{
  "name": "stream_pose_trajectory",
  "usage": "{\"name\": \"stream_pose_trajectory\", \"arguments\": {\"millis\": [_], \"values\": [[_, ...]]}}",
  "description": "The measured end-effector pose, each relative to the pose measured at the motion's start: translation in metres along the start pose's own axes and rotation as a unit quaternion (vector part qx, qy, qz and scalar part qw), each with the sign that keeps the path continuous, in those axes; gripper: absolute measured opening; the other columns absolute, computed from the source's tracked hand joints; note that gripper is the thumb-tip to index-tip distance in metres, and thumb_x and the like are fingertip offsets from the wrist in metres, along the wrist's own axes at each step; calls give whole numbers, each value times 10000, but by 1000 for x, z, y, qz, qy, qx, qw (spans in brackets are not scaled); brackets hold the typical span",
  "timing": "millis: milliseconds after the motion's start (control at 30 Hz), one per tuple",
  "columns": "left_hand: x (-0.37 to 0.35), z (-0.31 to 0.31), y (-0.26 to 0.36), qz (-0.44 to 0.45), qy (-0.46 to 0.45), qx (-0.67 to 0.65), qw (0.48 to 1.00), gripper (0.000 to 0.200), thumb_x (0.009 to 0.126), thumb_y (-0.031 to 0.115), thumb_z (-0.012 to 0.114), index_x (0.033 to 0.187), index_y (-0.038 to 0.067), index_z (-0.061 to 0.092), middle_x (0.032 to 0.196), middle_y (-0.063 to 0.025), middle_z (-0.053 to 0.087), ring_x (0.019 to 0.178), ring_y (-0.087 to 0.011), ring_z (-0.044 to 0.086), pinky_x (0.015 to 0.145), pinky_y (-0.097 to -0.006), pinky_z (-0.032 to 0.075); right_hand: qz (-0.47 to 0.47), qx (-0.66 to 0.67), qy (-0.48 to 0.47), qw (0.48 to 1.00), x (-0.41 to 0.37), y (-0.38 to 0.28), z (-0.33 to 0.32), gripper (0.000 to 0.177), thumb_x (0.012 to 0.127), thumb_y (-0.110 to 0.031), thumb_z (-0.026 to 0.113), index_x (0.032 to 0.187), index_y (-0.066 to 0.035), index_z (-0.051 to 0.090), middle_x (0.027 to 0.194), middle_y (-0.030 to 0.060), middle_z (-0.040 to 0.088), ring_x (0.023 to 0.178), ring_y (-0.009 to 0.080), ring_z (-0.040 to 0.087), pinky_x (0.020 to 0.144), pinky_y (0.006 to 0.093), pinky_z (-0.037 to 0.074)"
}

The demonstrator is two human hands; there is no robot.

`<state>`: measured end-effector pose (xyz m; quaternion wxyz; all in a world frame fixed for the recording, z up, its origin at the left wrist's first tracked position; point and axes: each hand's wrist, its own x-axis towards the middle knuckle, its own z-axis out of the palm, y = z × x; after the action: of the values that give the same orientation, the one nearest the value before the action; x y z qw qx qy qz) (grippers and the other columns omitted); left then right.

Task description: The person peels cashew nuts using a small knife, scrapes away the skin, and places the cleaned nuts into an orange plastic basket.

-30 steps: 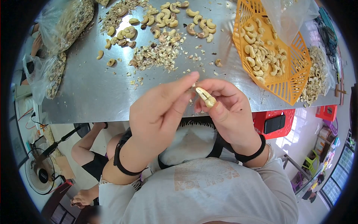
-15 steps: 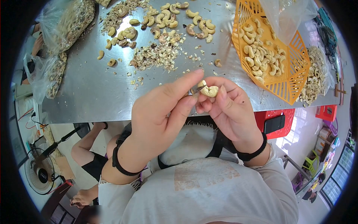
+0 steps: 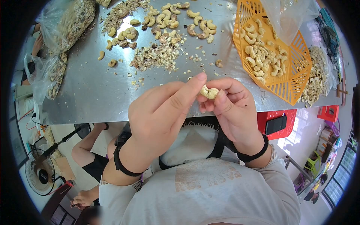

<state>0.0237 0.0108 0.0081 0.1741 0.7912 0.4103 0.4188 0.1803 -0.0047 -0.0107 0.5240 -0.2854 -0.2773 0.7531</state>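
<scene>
My right hand [image 3: 234,107] pinches a pale cashew nut [image 3: 209,92] between thumb and fingers, above the table's near edge. My left hand [image 3: 161,110] is closed right beside it, its index fingertip touching or almost touching the nut's left end. The small knife in that hand is now covered by the fingers; its blade does not show. Beyond my hands lies a heap of peeled skin flakes and bits [image 3: 157,56] on the metal table [image 3: 93,97]. Several unpeeled cashews [image 3: 167,18] are scattered behind and left of the heap.
An orange slotted basket [image 3: 296,71] of pale cashews stands at the right, a clear plastic bag [image 3: 290,18] over its back. More nut pieces [image 3: 317,75] lie beyond it. Filled plastic bags [image 3: 77,26] sit at the left. A phone [image 3: 275,124] rests on a red stool [image 3: 287,132] below the table edge.
The knife blade, seen against the nut before, is now out of sight behind my left fingers. My left hand has turned and its index finger has come over beside the nut.
</scene>
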Motion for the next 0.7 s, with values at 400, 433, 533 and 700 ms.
{"name": "stream_pose_trajectory", "arguments": {"millis": [400,433,533,700], "values": [[-1,-11,7,-392,-67,-386,832,264,846,98,457,1097,46,520,719,-9,553,511,-23,398,461,-138,326,-19,-57,2,998,2,-2,1,221,807,-77,536,1006,14,507,926,81,571,837,111,530,741,231,422],[-1,-11,6,-403,-71,-381,829,253,848,122,463,1079,39,525,707,-10,547,516,-25,402,471,-142,331,-31,-77,9,997,2,-2,2,223,797,-45,541,1008,17,503,926,76,567,842,109,528,746,230,418],[-1,-9,4,-409,-60,-373,831,224,847,155,478,1019,23,537,691,-10,538,539,-29,419,502,-147,344,-36,-86,-2,996,0,-3,2,242,759,12,566,992,17,501,913,62,556,822,101,521,760,236,407],[0,-10,7,-411,-54,-407,814,180,832,166,515,914,7,537,693,-5,541,606,-34,469,566,-156,370,-80,-172,-6,982,0,0,4,260,724,27,596,967,8,503,890,43,544,786,87,503,774,242,395]]}}
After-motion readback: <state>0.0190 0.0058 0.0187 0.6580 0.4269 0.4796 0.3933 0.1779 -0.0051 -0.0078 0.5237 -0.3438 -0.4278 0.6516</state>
